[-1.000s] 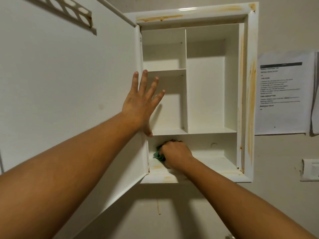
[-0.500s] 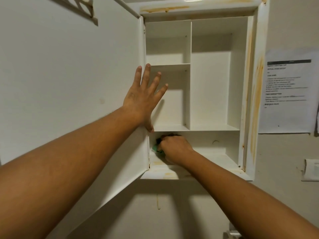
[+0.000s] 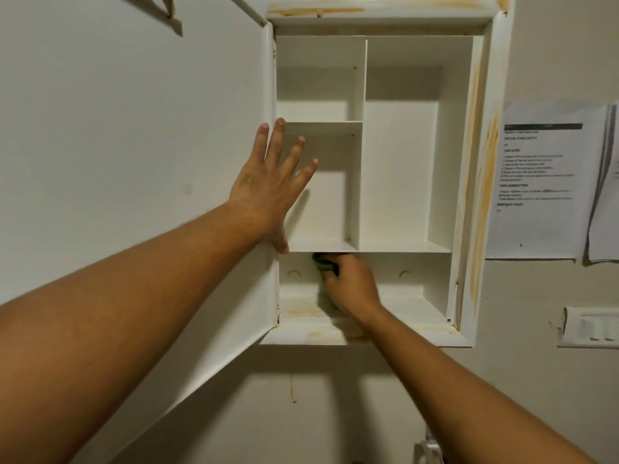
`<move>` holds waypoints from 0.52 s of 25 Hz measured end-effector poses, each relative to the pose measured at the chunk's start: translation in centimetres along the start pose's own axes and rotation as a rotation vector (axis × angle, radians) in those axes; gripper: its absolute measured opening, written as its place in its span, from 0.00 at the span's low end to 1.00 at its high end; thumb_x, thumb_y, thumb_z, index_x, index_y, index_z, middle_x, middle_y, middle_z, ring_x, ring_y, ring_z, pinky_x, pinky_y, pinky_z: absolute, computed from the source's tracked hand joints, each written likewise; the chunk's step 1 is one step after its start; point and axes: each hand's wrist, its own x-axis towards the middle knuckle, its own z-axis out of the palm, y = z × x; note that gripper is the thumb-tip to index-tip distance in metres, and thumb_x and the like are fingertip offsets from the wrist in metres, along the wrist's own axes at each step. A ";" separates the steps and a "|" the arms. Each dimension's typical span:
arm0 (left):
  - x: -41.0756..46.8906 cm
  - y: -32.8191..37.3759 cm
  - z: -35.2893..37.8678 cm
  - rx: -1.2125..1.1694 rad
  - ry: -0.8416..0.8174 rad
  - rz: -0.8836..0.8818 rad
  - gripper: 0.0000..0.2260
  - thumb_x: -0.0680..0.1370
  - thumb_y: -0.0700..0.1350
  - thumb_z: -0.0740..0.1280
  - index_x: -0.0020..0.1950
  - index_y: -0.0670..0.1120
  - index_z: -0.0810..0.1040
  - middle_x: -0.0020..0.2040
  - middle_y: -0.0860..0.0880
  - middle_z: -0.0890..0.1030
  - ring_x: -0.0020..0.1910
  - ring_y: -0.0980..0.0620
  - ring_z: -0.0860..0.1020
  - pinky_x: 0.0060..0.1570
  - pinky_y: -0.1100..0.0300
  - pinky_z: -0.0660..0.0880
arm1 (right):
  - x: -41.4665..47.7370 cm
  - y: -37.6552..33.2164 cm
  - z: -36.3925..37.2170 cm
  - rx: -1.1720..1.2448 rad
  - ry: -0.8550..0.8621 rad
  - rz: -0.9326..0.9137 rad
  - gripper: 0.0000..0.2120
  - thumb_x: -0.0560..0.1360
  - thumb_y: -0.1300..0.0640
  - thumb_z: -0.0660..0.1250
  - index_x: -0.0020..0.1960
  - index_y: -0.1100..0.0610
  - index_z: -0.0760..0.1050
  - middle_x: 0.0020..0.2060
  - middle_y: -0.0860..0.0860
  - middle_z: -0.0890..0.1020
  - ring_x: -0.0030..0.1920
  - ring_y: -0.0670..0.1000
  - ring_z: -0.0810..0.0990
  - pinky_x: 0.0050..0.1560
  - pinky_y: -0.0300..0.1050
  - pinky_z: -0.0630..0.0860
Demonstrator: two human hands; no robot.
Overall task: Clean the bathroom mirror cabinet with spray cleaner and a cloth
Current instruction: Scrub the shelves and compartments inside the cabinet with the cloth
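The white wall cabinet point(image 3: 469, 182) hangs open, with bare shelves and orange-brown stains on its frame and bottom ledge. Its door point(image 3: 134, 162) is swung out to the left. My left hand point(image 3: 271, 185) lies flat with spread fingers against the door's inner edge. My right hand point(image 3: 351, 283) is inside the bottom compartment, closed on a green cloth point(image 3: 321, 262) that is pressed against the back wall just under the shelf. Most of the cloth is hidden by my fingers. No spray bottle is in view.
Printed paper sheets point(image 3: 542, 182) are stuck on the wall right of the cabinet. A white switch plate point(image 3: 593, 326) sits below them. A metal fixture point(image 3: 430, 447) shows at the bottom edge. A stain drip point(image 3: 293, 386) runs down the wall under the cabinet.
My right hand with the cloth has slid right and up along the bottom compartment's back wall. My view has shifted, so the cabinet sits more to the centre. The left hand stays on the door.
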 end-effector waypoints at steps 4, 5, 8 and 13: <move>0.2 0.1 0.3 0.008 0.005 -0.003 0.71 0.56 0.86 0.62 0.82 0.48 0.31 0.82 0.36 0.37 0.77 0.24 0.33 0.75 0.29 0.40 | 0.7 -2.7 3.1 -0.365 -0.147 -0.305 0.22 0.73 0.62 0.70 0.64 0.45 0.80 0.54 0.50 0.84 0.52 0.57 0.82 0.50 0.50 0.81; 0.2 0.1 0.3 0.009 0.007 -0.002 0.71 0.56 0.86 0.61 0.82 0.48 0.31 0.82 0.36 0.37 0.77 0.24 0.33 0.75 0.29 0.40 | 0.8 -2.4 2.5 -0.472 -0.186 -0.388 0.21 0.73 0.61 0.71 0.64 0.47 0.79 0.53 0.51 0.84 0.51 0.58 0.82 0.49 0.52 0.81; 0.2 0.0 0.3 -0.005 0.012 0.008 0.71 0.56 0.86 0.61 0.82 0.47 0.32 0.82 0.36 0.38 0.76 0.24 0.33 0.75 0.29 0.41 | 0.3 -1.0 -1.0 -0.704 -0.262 -0.597 0.12 0.80 0.53 0.65 0.62 0.51 0.81 0.52 0.52 0.82 0.49 0.57 0.82 0.46 0.51 0.80; 0.3 -0.1 0.4 -0.011 0.022 0.022 0.71 0.56 0.86 0.60 0.82 0.47 0.32 0.83 0.36 0.38 0.77 0.23 0.34 0.75 0.29 0.42 | -0.1 4.3 -7.5 -0.807 -0.257 -0.418 0.13 0.80 0.56 0.67 0.64 0.50 0.80 0.53 0.50 0.83 0.50 0.54 0.83 0.51 0.50 0.81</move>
